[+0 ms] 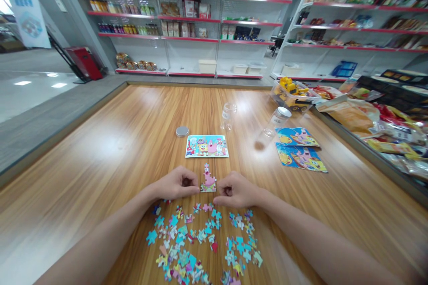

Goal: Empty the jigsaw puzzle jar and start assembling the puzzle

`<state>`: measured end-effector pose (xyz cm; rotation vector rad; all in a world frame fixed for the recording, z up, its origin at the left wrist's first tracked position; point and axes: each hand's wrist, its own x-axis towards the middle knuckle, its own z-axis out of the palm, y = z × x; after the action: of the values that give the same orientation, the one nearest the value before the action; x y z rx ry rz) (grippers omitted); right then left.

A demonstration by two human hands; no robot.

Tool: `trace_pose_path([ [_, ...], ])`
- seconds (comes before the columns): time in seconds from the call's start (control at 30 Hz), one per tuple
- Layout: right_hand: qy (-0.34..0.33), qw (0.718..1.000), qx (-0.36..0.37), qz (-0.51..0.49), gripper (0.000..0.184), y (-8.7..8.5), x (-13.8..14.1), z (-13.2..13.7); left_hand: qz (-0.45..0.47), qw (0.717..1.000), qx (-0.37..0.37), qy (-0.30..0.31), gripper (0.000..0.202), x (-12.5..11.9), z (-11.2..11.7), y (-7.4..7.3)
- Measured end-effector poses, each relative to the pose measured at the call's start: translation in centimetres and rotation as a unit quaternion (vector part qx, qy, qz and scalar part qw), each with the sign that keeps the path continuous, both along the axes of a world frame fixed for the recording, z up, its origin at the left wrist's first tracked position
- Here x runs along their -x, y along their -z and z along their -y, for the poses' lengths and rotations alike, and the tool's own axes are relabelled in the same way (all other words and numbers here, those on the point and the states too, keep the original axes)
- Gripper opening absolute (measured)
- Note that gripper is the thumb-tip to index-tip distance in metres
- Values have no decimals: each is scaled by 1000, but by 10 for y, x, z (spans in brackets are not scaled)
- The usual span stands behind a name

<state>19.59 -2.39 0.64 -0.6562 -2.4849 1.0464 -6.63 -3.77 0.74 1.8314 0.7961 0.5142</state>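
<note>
A small strip of joined jigsaw pieces (207,180) showing a pink cartoon starfish lies on the wooden table between my hands. My left hand (178,182) is closed with curled fingers, its thumb tip at the strip's lower left edge. On the other side, my right hand (238,190) is also closed, its fingertips on the table just right of and below the strip. Whether either hand pinches a piece is hidden. Many loose jigsaw pieces (183,257) lie scattered nearer to me. Beyond the strip is a rectangular picture card (207,146) with cartoon figures.
A silver lid (182,131), an uncapped clear jar (228,116) and a silver-lidded jar (277,121) stand beyond. Two blue cartoon sheets (300,150) lie at right. Behind are a bin of yellow toy vehicles (292,95), snack packets (394,118) and stocked shelves (187,40).
</note>
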Motion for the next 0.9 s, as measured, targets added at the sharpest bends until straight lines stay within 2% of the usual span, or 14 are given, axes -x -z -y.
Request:
trace_pose_path([
  [0.07,-10,1000,-26,-13,29,1,0,1,-3,1000,-2,5,25,-1,0,0],
  [0.13,-48,998,-45,-27,17,2,-1,2,-14,1000,3,23,21,-2,1,0],
  [0.23,-104,991,-61,-57,16,6,-1,2,-33,998,7,49,18,-3,1,0],
  [0.37,-95,990,-83,-70,16,11,1,0,-25,999,-31,27,17,-3,0,1],
  [0.47,-105,989,-65,-80,16,9,1,0,-27,999,-43,20,17,-3,0,3],
  [0.57,-133,986,-33,-93,28,7,1,2,-28,998,-50,24,16,-2,0,5],
  [0.67,-121,989,-65,-60,45,7,3,5,-26,998,-61,20,16,-3,0,5],
  [0.73,-108,990,-88,-32,45,8,4,5,-25,998,-62,17,16,-3,0,5],
  [0.9,-110,991,-75,-12,48,8,4,5,-21,998,-54,17,16,-3,1,4],
])
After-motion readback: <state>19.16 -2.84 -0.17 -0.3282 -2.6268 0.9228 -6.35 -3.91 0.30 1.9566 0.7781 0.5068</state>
